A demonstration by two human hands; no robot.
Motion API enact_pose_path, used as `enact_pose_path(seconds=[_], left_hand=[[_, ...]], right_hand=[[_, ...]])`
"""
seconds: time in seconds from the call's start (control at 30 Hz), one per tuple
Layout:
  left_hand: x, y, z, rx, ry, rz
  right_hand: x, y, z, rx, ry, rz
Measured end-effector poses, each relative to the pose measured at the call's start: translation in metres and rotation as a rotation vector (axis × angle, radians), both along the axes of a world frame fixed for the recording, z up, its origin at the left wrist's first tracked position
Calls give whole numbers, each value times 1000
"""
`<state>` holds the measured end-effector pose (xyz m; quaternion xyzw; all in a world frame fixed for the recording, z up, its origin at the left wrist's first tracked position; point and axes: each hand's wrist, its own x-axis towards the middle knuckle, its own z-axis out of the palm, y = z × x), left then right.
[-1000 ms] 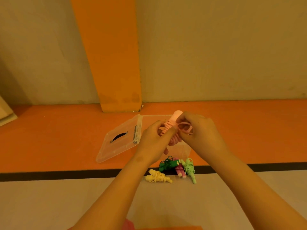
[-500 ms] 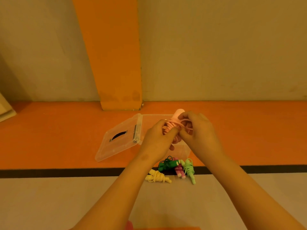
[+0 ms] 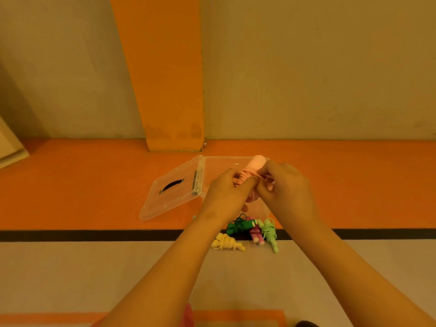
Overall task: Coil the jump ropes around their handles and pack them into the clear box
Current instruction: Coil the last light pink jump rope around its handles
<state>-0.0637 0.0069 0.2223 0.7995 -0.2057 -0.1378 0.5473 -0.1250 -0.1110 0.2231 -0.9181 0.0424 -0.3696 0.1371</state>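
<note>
A pink jump rope (image 3: 253,165) is held up in front of me, its handle tip poking above my fingers and its cord coiled round the handle. My left hand (image 3: 226,192) grips the handle and coils from the left. My right hand (image 3: 285,187) pinches a loop of the pink cord on the right. Behind and below my hands stands the clear box (image 3: 226,161), mostly hidden, with its lid (image 3: 172,192) flipped open to the left. On the floor lie coiled ropes: yellow (image 3: 226,243), dark green (image 3: 239,226), purple-pink (image 3: 256,234) and light green (image 3: 269,232).
An orange floor band runs across, edged by a black line (image 3: 94,234), with pale floor nearer me. An orange pillar (image 3: 174,114) rises at the wall behind the box. A pale board edge (image 3: 9,147) shows at far left.
My hands have shifted slightly while wrapping; my right hand has pulled the pink cord loop tighter against the handle. The ropes on the floor have not moved.
</note>
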Motion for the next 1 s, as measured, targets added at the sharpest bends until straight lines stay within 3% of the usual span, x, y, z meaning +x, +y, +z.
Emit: enact_pose_path(seconds=[0.2,0.33,0.47,0.83,1.0], left_hand=[[-11,-3,-1,-77,58,6],[-13,5,-4,-52,-44,-3],[-17,6,-13,-16,-37,15],[-10,-5,1,-68,41,-25],[-1,-2,3,-19,15,-117]], right_hand=[[-4,0,2,33,-24,34],[-6,-6,1,206,103,25],[-7,-5,-4,196,227,-3],[-7,-11,10,113,133,-23],[-4,-15,14,249,155,44]])
